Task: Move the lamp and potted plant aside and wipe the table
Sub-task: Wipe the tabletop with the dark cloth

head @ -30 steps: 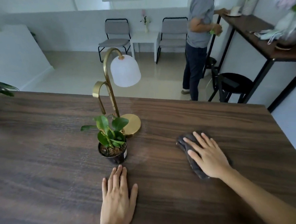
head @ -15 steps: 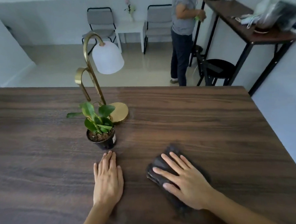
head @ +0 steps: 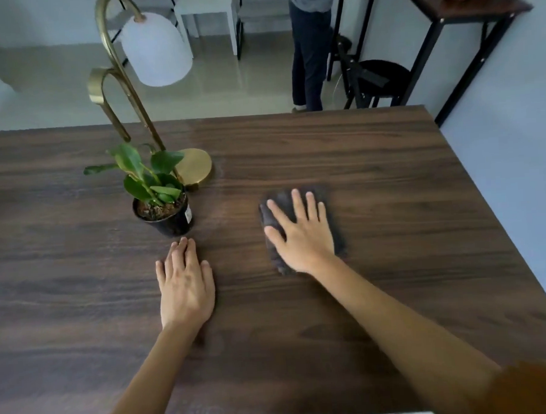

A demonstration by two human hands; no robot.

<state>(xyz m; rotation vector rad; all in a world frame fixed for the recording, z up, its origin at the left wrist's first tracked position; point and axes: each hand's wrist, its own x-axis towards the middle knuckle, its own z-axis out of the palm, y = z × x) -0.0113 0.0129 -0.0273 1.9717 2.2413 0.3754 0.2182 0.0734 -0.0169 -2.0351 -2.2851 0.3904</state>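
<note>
A brass lamp with a white shade stands left of centre on the dark wooden table. Just in front of its round base sits a small potted plant in a black pot. My left hand lies flat on the table, fingers together, fingertips a short way from the pot. My right hand presses flat, fingers spread, on a dark grey cloth to the right of the plant. Part of the cloth is hidden under the hand.
Beyond the table's far edge a person stands by a tall dark side table with a black stool under it. Chairs and a small white table stand at the back wall. The table's right edge runs close to my right arm.
My right hand has slid the cloth across the table, first towards me and left, now back out to the right. My left hand stayed flat near the pot. The camera tilted further down.
</note>
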